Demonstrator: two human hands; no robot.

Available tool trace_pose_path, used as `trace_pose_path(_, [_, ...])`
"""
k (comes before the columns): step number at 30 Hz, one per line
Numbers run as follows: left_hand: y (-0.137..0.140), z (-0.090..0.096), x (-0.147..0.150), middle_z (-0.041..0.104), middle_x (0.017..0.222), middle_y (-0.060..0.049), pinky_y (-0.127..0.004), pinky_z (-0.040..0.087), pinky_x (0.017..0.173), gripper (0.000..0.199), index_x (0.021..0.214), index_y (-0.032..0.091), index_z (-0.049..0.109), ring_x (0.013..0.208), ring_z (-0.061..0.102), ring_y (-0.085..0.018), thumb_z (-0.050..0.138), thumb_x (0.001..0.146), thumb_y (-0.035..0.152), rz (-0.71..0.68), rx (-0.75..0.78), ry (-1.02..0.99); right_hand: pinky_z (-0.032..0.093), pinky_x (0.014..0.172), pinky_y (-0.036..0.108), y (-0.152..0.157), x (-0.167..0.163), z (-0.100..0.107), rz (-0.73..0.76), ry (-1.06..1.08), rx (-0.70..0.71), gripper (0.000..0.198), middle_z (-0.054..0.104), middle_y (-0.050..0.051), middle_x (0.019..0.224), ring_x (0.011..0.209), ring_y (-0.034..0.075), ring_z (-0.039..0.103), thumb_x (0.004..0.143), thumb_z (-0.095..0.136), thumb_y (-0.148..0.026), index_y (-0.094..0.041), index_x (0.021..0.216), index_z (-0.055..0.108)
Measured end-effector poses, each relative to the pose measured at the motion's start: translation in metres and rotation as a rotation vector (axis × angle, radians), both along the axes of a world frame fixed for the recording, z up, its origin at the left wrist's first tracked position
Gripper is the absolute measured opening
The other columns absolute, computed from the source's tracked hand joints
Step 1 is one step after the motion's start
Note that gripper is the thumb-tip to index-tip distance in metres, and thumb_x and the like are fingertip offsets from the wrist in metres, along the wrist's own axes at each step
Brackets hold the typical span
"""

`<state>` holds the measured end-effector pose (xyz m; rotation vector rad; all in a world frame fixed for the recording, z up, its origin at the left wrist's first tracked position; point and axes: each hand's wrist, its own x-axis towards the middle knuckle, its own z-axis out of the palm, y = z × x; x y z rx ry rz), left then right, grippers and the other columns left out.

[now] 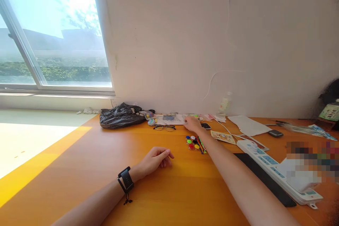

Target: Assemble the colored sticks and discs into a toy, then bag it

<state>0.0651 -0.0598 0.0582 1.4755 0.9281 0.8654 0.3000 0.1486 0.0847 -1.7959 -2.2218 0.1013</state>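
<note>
Right of the glasses (169,128), the right hand (192,125) is at a white sheet (179,119); I cannot tell its fingers' grip. Nearer than the glasses are coloured discs (195,142) and the half-open left hand (154,159); left of them, a black bag (120,117), contents hidden.

Bright daylight from the left window (74,42), washed-out sky (60,0), sunlit glare across the table (148,194), 1 pixelated patch (312,166)

6 coloured discs (195,142); several thin coloured sticks (202,144), too bunched to count. 2 hands: left hand (156,159), right hand (192,124). 1 watch (125,180), 1 pair of glasses (164,126), 1 black bag (120,117) far left, 1 power strip (270,165) near right, 1 printed card (222,137), 1 clear bottle (225,105) far.
</note>
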Motion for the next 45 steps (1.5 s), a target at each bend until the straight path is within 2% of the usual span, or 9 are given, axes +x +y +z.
trace_pose_path(6, [0.0, -0.001, -0.001, 0.061, 0.072, -0.001, -0.024, 0.039, 0.059, 0.047, 0.091, 0.014, 0.068, 0.061, 0.048, -0.011, 0.066, 0.091, 0.061, 0.058, 0.005, -0.037, 0.043, 0.099, 0.039, -0.012, -0.007, 0.026, -0.041, 0.248, 0.16, 0.028, 0.07, 0.021, 0.121, 0.119, 0.033, 0.061, 0.1, 0.046, -0.019, -0.013, 0.116, 0.067])
trace_pose_path(11, [0.001, 0.0, -0.004, 0.066, 0.119, -0.01, -0.028, 0.052, 0.076, 0.06, 0.13, 0.02, 0.062, 0.093, 0.063, -0.018, 0.077, 0.085, 0.056, 0.26, 0.036, -0.142, 0.051, 0.085, 0.032, -0.054, -0.011, 0.043, 0.002, 0.551, 0.172, 0.037, 0.074, 0.013, 0.109, 0.103, 0.025, 0.069, 0.102, 0.028, -0.026, -0.017, 0.124, 0.057])
trace_pose_path(14, [0.005, 0.001, -0.005, 0.064, 0.128, -0.013, -0.031, 0.054, 0.082, 0.064, 0.132, 0.019, 0.06, 0.103, 0.065, -0.022, 0.077, 0.085, 0.059, 0.293, -0.004, -0.229, 0.056, 0.077, 0.029, -0.108, -0.02, 0.023, 0.058, 0.744, 0.072, 0.031, 0.075, 0.006, 0.098, 0.09, 0.021, 0.074, 0.101, 0.031, -0.035, -0.022, 0.122, 0.051])
trace_pose_path(16, [0.008, 0.002, -0.006, 0.067, 0.117, -0.012, -0.03, 0.053, 0.079, 0.058, 0.123, 0.016, 0.064, 0.096, 0.065, -0.02, 0.074, 0.087, 0.061, 0.268, -0.027, -0.272, 0.057, 0.079, 0.032, -0.146, -0.025, 0.002, 0.129, 1.154, -0.192, 0.025, 0.075, 0.004, 0.096, 0.091, 0.022, 0.074, 0.096, 0.053, -0.046, -0.025, 0.11, 0.053])
trace_pose_path(18, [0.01, 0.003, -0.007, 0.069, 0.103, -0.01, -0.027, 0.051, 0.074, 0.053, 0.107, 0.014, 0.067, 0.086, 0.064, -0.017, 0.075, 0.087, 0.062, 0.26, -0.014, -0.282, 0.057, 0.082, 0.034, -0.174, -0.03, -0.017, 0.137, 1.323, -0.38, 0.031, 0.075, 0.003, 0.093, 0.092, 0.022, 0.073, 0.087, 0.068, -0.048, -0.025, 0.102, 0.055])
trace_pose_path(22, [0.009, 0.007, -0.009, 0.065, 0.082, -0.002, -0.022, 0.043, 0.064, 0.048, 0.082, 0.014, 0.061, 0.069, 0.055, -0.01, 0.081, 0.082, 0.057, 0.304, 0.098, -0.251, 0.054, 0.071, 0.029, -0.194, -0.033, -0.038, 0.108, 1.354, -0.529, 0.042, 0.073, 0.002, 0.087, 0.081, 0.018, 0.069, 0.076, 0.081, -0.055, -0.023, 0.089, 0.057])
trace_pose_path(27, [0.007, 0.012, -0.008, 0.061, 0.071, 0.001, -0.022, 0.038, 0.059, 0.051, 0.074, 0.015, 0.058, 0.061, 0.05, -0.009, 0.085, 0.077, 0.058, 0.332, 0.139, -0.243, 0.045, 0.061, 0.025, -0.191, -0.031, -0.044, 0.204, 1.381, -0.616, 0.051, 0.067, -0.001, 0.08, 0.068, 0.013, 0.059, 0.068, 0.09, -0.058, -0.019, 0.09, 0.064])
trace_pose_path(37, [0.018, 0.006, -0.018, 0.063, 0.079, -0.001, -0.02, 0.039, 0.062, 0.047, 0.082, 0.013, 0.066, 0.067, 0.051, -0.009, 0.087, 0.077, 0.055, 0.442, 0.118, -0.336, 0.042, 0.061, 0.027, -0.182, -0.023, -0.05, 0.268, 1.366, -0.419, 0.049, 0.062, -0.004, 0.073, 0.064, 0.013, 0.053, 0.069, 0.09, -0.053, -0.02, 0.096, 0.066])
trace_pose_path(45, [0.007, 0.01, -0.015, 0.072, 0.095, -0.008, -0.027, 0.047, 0.073, 0.051, 0.106, 0.011, 0.075, 0.08, 0.062, -0.016, 0.089, 0.077, 0.05, -0.02, 0.01, -0.08, 0.04, 0.065, 0.026, -0.19, -0.022, -0.045, 0.325, 1.355, -0.493, 0.043, 0.067, 0.001, 0.081, 0.071, 0.014, 0.056, 0.077, 0.085, -0.056, -0.017, 0.09, 0.072])
